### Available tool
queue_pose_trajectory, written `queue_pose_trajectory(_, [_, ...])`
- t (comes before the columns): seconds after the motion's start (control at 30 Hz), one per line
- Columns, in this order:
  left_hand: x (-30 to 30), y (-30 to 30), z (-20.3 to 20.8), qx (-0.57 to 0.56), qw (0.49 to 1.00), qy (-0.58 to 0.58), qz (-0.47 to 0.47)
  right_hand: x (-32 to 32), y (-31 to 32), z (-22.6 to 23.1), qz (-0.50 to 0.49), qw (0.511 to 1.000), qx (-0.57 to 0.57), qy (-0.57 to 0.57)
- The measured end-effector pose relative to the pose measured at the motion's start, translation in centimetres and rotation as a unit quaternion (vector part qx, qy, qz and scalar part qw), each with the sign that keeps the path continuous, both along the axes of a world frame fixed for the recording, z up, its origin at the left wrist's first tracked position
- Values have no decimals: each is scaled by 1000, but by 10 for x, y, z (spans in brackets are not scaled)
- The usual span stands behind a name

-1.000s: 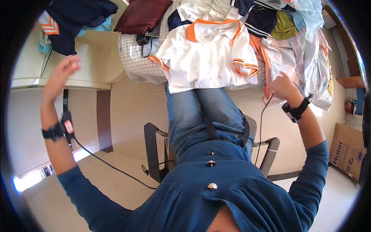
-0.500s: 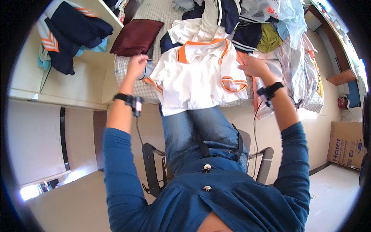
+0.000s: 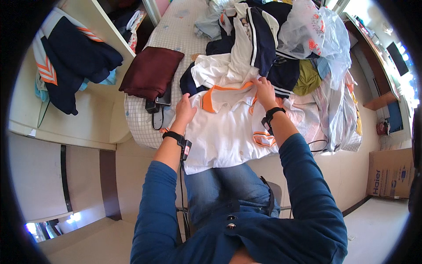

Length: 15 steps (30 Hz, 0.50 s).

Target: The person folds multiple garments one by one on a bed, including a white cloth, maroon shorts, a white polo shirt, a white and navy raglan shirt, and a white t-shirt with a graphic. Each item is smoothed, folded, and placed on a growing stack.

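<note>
White shirt (image 3: 215, 136) spread at the sitter's twelve o'clock — apparently being straightened. Right hand (image 3: 265, 91), at its one o'clock, pinches the collar side; left hand (image 3: 185, 110), ten o'clock — grip indeterminable. Next move calls for matched holds.

Bed (image 3: 143, 127), white checked cover, bare strip at the left and near-left corner. White polo shirt (image 3: 222, 141), orange-trimmed collar, spread at the near edge, hem reaching past it. Folded maroon cloth (image 3: 153, 72) on the left side, dark phone-like device (image 3: 165, 97) just beside its near edge, touching or not unclear. Beyond the shirt, a heap: white garment (image 3: 214, 70), navy clothes with white stripes (image 3: 263, 42), olive cloth (image 3: 308, 79), pale pink clothing (image 3: 303, 112) at right, clear plastic bag (image 3: 314, 35) over part (what's underneath is hidden).
</note>
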<state>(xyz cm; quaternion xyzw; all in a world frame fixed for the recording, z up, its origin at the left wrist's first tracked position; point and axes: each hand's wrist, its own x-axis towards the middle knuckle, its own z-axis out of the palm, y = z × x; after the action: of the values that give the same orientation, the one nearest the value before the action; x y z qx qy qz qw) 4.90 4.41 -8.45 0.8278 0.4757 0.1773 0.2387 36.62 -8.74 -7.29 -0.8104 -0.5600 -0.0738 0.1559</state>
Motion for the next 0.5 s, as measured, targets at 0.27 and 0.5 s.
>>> queue_pose_trajectory(0.27, [-16, 0, 45, -83, 995, -8, -48, 16, -17, 82, 160, 910, 82, 373])
queue_pose_trajectory(0.5, [-61, -10, 214, 120, 954, -269, -52, -11, -72, 261, 248, 924, 236, 170])
